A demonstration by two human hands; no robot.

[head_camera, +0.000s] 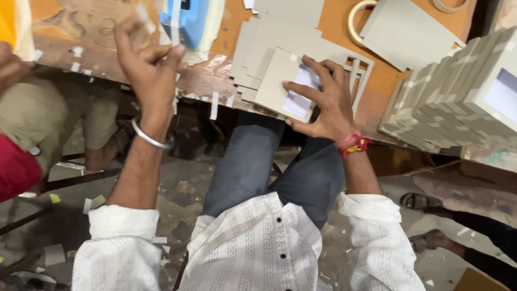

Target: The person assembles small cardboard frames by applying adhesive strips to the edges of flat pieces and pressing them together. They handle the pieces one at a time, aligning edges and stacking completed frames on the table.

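- My right hand [323, 99] is spread flat, fingers apart, pressing down on a grey cardboard frame [283, 81] with a pale window in its middle; nothing is clamped, just palm and fingertips on card.
- That frame sits at the near edge of the wooden table [388, 81], on top of a loose heap of grey card sheets [269, 40] just behind it.
- My left hand [148, 67] is up, left of the frame, fingertips pinched together on a thin strip of white tape [175, 24].
- More short tape strips [214, 105] hang off the table edge between my two hands.
- Right of the frame, well apart, a tall leaning stack of finished frames [447, 91], grey with one pale window showing.
- Behind the frame, a tape roll [355, 19] lies beside another grey sheet.
- Below the table edge: my knees, a littered floor [183, 188], someone's sandalled feet [417, 202] at right, another person's arm [11, 67] far left.
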